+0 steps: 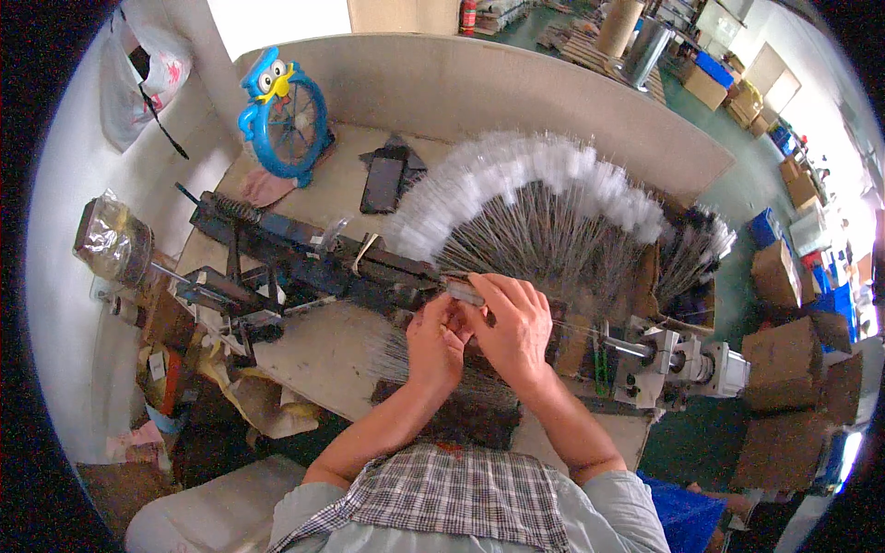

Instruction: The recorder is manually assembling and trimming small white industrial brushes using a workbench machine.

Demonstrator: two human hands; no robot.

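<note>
My left hand point(437, 339) and my right hand point(513, 324) meet at the near end of a dark metal machine point(378, 267) on the bench. Both hands are closed, their fingertips bent together. A small pale grey piece point(464, 293) shows at the right fingertips; whether it is bristle or a machine part I cannot tell. What lies between the left fingers is hidden. Just beyond my hands, wire-stemmed brushes point(544, 207) with white bristle heads lie fanned out in a big pile. Thin pale wires point(388, 354) lie beside my left wrist.
A motor unit with a shaft point(678, 364) stands at the bench's right end. Further back are a phone point(384, 182) and a blue duck-shaped fan point(290, 124). A box of dark-and-white brushes point(687, 263) is right of the pile. A low panel point(544, 88) borders the bench's far side.
</note>
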